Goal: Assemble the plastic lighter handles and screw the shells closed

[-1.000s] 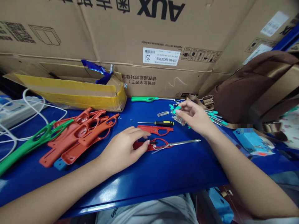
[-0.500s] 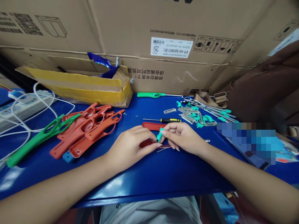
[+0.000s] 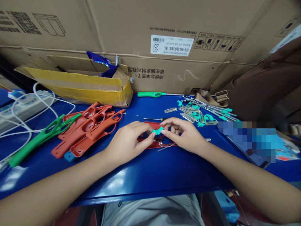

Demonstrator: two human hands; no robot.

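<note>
My left hand (image 3: 131, 138) and my right hand (image 3: 184, 133) pinch a small teal plastic lighter part (image 3: 157, 131) between them, one at each end. It lies almost level, just above a red lighter shell half (image 3: 150, 144) on the table. Thin pale wires (image 3: 168, 145) run at that shell's right end, partly under my right hand. Behind my fingertips lies another red shell piece (image 3: 150, 124), partly covered. A screwdriver (image 3: 152, 119) rests just beyond, its handle mostly hidden by my right hand.
Red lighter shells (image 3: 80, 133) and a green shell (image 3: 35, 144) are piled left, near a power strip (image 3: 25, 106) with white cables. Teal parts, clear tanks (image 3: 187, 116) and metal rods (image 3: 209, 106) lie back right. Behind stand a yellow-taped box (image 3: 82, 89) and a green lighter (image 3: 150, 94).
The teal part has turned from upright to nearly level and moved slightly left. My right hand has shifted a little up, now covering the screwdriver handle. More of the near red shell shows.
</note>
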